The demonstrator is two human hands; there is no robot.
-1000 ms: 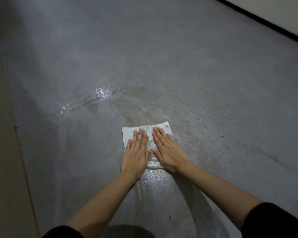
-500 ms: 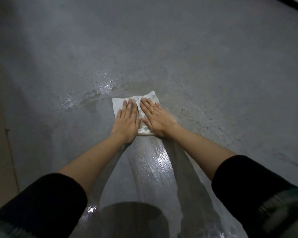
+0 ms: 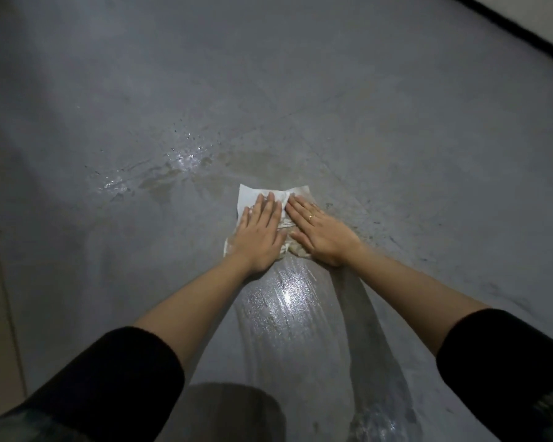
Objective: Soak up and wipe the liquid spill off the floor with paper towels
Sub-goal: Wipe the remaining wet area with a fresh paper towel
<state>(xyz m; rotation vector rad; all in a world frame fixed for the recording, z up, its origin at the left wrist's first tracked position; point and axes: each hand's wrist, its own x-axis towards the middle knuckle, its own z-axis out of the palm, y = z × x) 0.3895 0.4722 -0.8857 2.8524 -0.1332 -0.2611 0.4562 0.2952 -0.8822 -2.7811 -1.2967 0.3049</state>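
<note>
I see both hands flat on a white, partly soaked and stained paper towel lying on the grey concrete floor just above the frame's centre. My left hand presses down with straight fingers held together; my right hand, wearing a gold ring, does the same beside it. A glistening wet streak runs below the towel, and shiny wet splashes sit to its upper left.

Bare floor open all round towel; no obstacles.
</note>
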